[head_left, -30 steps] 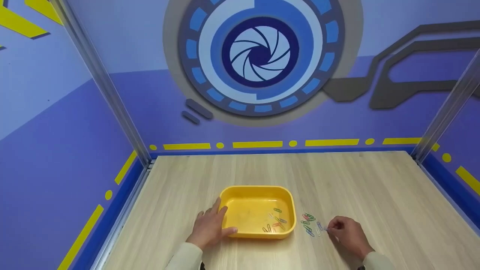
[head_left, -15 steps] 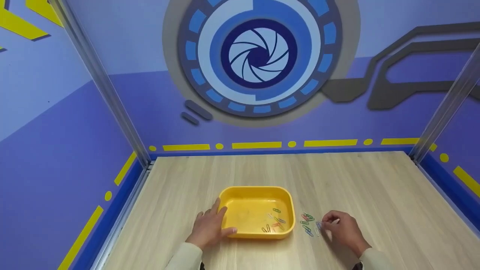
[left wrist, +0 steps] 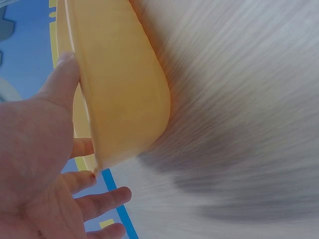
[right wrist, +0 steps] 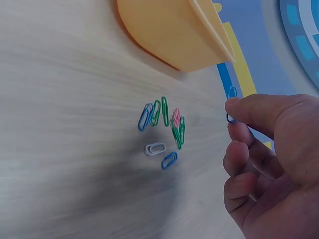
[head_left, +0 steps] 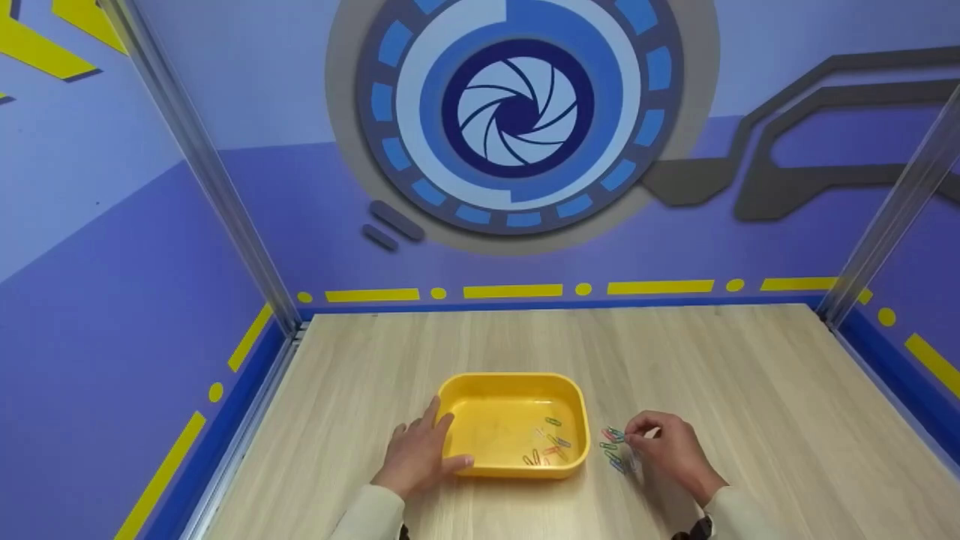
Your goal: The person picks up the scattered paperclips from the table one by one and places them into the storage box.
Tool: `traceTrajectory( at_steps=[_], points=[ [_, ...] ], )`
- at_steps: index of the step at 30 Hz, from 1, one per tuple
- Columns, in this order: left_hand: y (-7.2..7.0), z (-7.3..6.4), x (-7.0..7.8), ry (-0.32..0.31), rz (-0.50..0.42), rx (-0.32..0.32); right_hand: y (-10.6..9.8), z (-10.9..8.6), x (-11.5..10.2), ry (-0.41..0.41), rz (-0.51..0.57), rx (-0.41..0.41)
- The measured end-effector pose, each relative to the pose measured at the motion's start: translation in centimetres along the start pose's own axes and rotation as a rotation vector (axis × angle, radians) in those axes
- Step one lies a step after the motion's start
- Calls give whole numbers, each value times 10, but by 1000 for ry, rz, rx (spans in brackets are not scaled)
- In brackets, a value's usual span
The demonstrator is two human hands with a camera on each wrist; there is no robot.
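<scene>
A yellow plastic tray stands on the wooden table, with several coloured paper clips in its right part. My left hand rests on the tray's left rim, thumb and index finger touching it and the other fingers spread loosely outside. In the right wrist view, my right hand pinches a blue paper clip between thumb and index finger, above the table. Beneath it lie several loose paper clips: green, blue, pink and a white one. The head view partly hides the white clip behind my right hand.
Printed blue-purple panels enclose the table's back and sides. Metal posts stand at the back corners. Bare wood shows behind and right of the loose clips.
My right hand has moved left and away from me, over the loose clips toward the tray, with a paper clip in its fingers. My left hand and the tray have stayed put.
</scene>
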State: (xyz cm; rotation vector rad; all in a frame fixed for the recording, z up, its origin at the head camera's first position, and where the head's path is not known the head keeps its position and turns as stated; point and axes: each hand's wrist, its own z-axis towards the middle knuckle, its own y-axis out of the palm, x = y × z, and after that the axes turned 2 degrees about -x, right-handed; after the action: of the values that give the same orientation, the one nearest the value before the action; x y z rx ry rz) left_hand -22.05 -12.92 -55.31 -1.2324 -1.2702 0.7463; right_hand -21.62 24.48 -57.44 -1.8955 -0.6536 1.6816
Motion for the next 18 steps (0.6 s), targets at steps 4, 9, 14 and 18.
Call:
traceTrajectory(
  at_steps=[4, 9, 14, 18],
  points=[
    [0, 1, 0, -21, -10, -11, 2, 2, -6, -15, 2, -5],
    [1, 1, 0, -25, -13, -9, 5, 4, -13, -42, 45, -17],
    [1, 0, 0, -25, -28, -14, 10, 5, -23, -62, 56, -16],
    [1, 0, -1, -6, -36, -14, 14, 6, -32, -55, 63, -29]
  ],
)
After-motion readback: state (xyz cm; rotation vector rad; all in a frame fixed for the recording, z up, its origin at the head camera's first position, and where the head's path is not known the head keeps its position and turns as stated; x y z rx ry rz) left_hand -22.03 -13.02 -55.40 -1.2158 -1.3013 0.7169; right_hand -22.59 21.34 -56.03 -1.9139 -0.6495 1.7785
